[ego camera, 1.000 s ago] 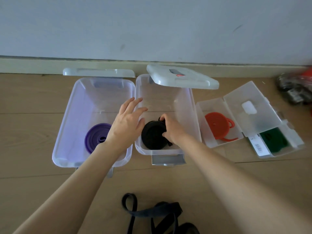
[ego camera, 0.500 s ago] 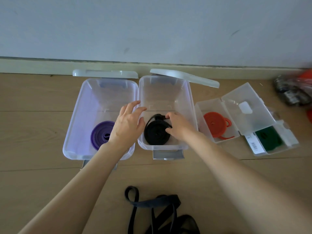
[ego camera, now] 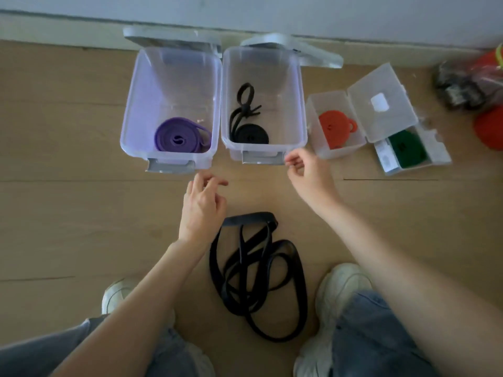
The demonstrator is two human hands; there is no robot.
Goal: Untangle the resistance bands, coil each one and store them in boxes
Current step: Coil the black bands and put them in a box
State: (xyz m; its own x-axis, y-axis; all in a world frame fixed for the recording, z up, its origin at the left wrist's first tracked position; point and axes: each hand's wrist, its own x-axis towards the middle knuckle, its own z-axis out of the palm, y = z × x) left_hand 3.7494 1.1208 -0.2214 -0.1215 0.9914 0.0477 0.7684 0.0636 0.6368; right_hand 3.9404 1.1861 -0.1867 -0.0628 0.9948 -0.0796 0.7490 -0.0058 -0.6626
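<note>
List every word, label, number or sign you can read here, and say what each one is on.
None can be read.
White label beside the green band in the small case: print too blurred to read.
White patch on the open lid of the small case: no text shows.
Mark at the centre of the purple band: too small to read.
Packets at the far right: blurred.

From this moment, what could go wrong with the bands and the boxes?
1. The black coil has a loose tail standing up; it may unroll further in its box.
2. The tangled band on the floor lies between both shoes and could catch a foot.
3. Both hands, left and right, hold nothing, so nothing restrains that coil.
</note>
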